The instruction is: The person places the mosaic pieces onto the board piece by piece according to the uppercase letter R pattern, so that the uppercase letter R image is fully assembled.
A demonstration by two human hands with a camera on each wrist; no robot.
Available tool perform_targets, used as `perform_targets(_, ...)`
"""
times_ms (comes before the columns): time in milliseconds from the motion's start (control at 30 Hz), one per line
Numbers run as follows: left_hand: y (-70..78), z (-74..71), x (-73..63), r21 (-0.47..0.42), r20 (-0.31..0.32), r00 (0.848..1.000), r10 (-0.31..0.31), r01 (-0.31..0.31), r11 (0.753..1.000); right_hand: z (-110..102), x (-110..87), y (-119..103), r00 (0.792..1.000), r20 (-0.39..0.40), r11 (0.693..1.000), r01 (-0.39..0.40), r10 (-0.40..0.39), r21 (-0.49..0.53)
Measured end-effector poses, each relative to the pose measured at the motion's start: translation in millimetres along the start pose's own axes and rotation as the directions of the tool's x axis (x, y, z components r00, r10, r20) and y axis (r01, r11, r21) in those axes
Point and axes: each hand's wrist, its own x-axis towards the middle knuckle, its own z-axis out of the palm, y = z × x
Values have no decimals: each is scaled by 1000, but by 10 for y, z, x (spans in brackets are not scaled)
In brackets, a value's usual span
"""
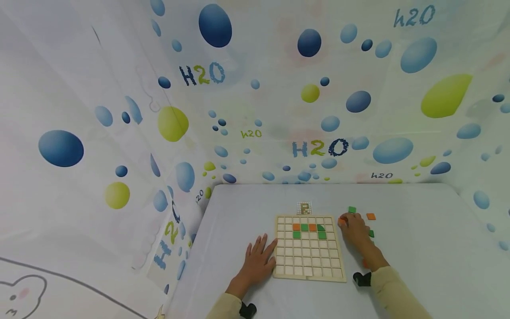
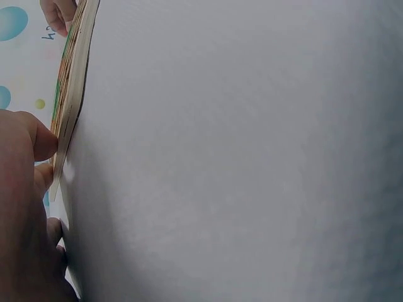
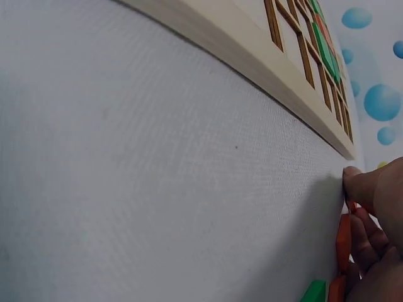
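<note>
A square wooden grid board lies on the white table, with several orange and green tiles set in its upper cells. My left hand rests spread beside the board's left edge; in the left wrist view its thumb is right at the wooden rim. Right of the board's upper corner, my right hand pinches an orange tile between thumb and fingertips. The right wrist view shows that tile partly hidden by the fingers, low over the table.
A small pattern card lies behind the board. Around the right hand are loose tiles: a green one, an orange one, another green one and an orange one partly under the wrist. A printed curtain hangs behind the table.
</note>
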Motion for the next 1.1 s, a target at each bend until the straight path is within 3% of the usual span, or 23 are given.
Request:
perform_targets(367,-15,12,-12,-16,-20,1000,14,-15,1000,42,-41,8,1000,3,999,28,-28,-16)
perform_targets(700,-42,37,-7,5,-27,999,20,-20,1000,65,-135,-5,997,-62,999,48,-48,-6)
perform_targets(900,14,-30,-16,-21,-14,1000,19,-20,1000,31,-180,-191,995,-55,996,86,-84,27)
perform_targets(1100,90,-110,-38,-24,9,1000,13,-13,1000,154,-271,-381,985,-54,983,170,-166,64)
